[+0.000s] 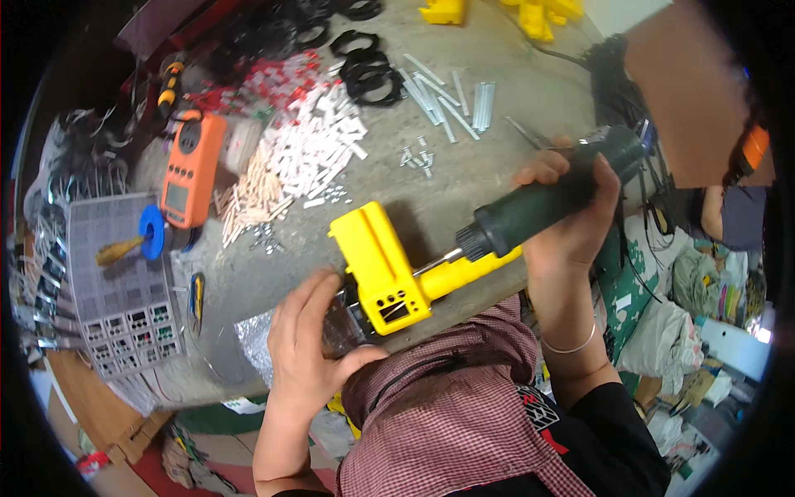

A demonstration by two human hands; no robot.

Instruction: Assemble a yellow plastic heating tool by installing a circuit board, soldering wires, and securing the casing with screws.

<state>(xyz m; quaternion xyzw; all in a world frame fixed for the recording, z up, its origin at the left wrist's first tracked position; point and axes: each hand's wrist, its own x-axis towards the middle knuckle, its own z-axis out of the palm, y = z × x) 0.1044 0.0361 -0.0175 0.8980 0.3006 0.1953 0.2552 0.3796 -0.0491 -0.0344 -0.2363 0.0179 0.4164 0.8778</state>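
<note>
My right hand (577, 236) is wrapped round a dark green electric screwdriver (530, 214), held slanting over the bench edge. Its metal bit meets the side of a yellow gun-shaped plastic housing (368, 248), near where the handle (468, 273) joins the body. With fingers curled, my left hand (302, 344) grips the housing's left end, where a dark see-through part (344, 327) sticks out. Small round holes and a rectangular window show on the near end of the housing. The very tip of the bit is hard to make out.
White connectors (319, 137), wooden-coloured pegs (252, 195), metal strips (439, 95) and small screws (421, 157) lie beyond the housing. An orange multimeter (193, 170), a compartment box (124, 282) and pliers (196, 302) are at left. Black rings (368, 74) and yellow parts (443, 10) lie farther back.
</note>
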